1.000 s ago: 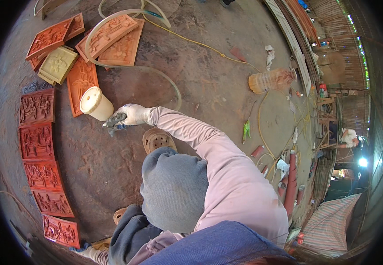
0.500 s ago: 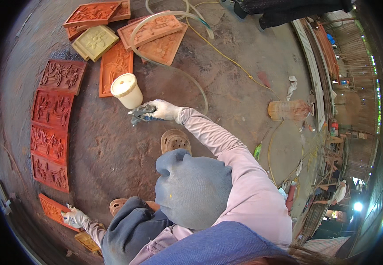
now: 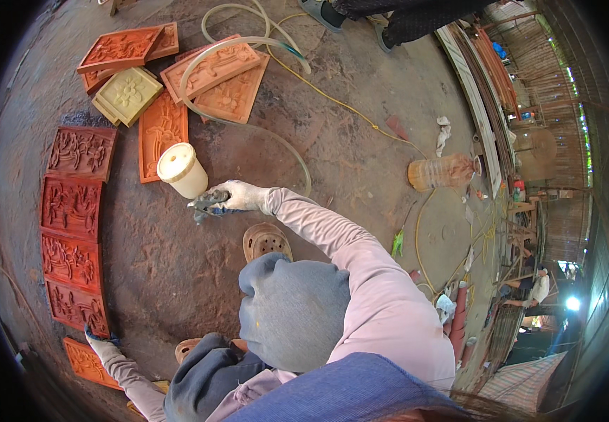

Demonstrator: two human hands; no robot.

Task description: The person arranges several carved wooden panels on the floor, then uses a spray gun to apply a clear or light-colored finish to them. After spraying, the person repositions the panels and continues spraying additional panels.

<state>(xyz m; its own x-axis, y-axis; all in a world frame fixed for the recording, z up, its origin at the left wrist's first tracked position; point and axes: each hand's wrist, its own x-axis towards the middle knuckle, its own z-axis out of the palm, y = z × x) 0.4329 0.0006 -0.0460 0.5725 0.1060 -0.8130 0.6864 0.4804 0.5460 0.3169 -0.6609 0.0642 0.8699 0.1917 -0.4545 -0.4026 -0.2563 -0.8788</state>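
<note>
My right hand, in a white glove, is closed around a grey spray gun. A white plastic cup with a lid sits tilted on the gun, and the gun points left above the floor. At the lower left, my gloved left hand reaches out with fingers apart. Its fingertips are at the near edge of a dark red carved wooden panel, the nearest in a column of such panels. Just nearer lies a brighter orange carved panel, partly behind my left forearm.
Several orange carved panels and a yellowish carved panel lie at the far left. A clear hose loops across the floor, beside a yellow cord. An amber plastic jug lies at right. Another person's feet stand at the back.
My left hand has moved from the orange panel to the near edge of the dark red one. My right hand keeps hold of the spray gun. The whole view has shifted slightly.
</note>
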